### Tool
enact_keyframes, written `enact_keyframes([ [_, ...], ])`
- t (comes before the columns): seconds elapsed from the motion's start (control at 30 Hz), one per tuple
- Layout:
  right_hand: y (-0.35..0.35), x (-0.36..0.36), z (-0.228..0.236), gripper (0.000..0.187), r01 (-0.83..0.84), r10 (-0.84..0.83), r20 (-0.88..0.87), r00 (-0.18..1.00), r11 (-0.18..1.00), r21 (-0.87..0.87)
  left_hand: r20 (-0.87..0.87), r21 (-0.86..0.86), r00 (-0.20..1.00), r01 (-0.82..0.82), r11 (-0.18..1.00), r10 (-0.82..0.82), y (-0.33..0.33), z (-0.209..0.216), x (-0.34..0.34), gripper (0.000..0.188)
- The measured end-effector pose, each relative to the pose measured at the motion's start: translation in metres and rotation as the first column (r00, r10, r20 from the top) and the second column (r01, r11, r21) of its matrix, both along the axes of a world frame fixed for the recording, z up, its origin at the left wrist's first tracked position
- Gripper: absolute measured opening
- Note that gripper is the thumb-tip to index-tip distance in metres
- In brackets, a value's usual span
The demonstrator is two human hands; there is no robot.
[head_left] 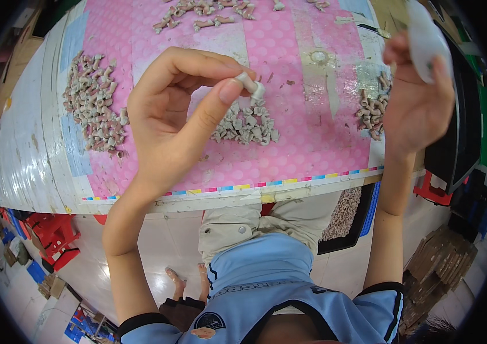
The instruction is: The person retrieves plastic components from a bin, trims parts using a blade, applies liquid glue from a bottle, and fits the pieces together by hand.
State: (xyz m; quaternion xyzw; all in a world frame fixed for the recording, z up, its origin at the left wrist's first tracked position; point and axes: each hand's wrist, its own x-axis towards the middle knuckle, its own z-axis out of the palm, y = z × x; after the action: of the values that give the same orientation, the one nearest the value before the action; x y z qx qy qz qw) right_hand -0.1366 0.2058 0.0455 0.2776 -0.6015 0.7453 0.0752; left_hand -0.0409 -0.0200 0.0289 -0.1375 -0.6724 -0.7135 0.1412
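Observation:
Over the table, my left hand [166,117] pinches a small white elbow-shaped piece [248,83] between thumb and forefinger. Below the piece lies a loose heap of small whitish pieces [246,127] on the pink sheet [289,155]. My right hand [418,117] is raised at the table's right edge, its fingers around a translucent white squeeze bottle [428,46]; the bottle's tip cannot be made out. Beside that hand sits a pile of brown-and-white pieces [372,109], partly hidden by it.
A large pile of brown-and-white pieces [91,100] spreads left of my left hand. Several more pieces [200,10] lie at the far side. Under the front edge stands a dark bin of pellets [342,217]. Red stools [54,235] are at the left, flattened cardboard [441,266] at the right.

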Motion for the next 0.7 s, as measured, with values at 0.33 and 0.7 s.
enact_keyframes([
  [0.33,-0.024,-0.009,-0.014,0.024,-0.168,0.100,0.280,0.955,0.959,0.229,0.018,-0.331,0.927,-0.348,0.877,0.375,-0.024,-0.004,-0.023,0.007],
  [0.7,-0.030,-0.011,-0.033,0.024,-0.076,0.127,-0.055,0.990,0.831,0.552,-0.212,-0.651,0.816,-0.528,0.545,0.538,-0.042,-0.013,-0.033,0.008],
])
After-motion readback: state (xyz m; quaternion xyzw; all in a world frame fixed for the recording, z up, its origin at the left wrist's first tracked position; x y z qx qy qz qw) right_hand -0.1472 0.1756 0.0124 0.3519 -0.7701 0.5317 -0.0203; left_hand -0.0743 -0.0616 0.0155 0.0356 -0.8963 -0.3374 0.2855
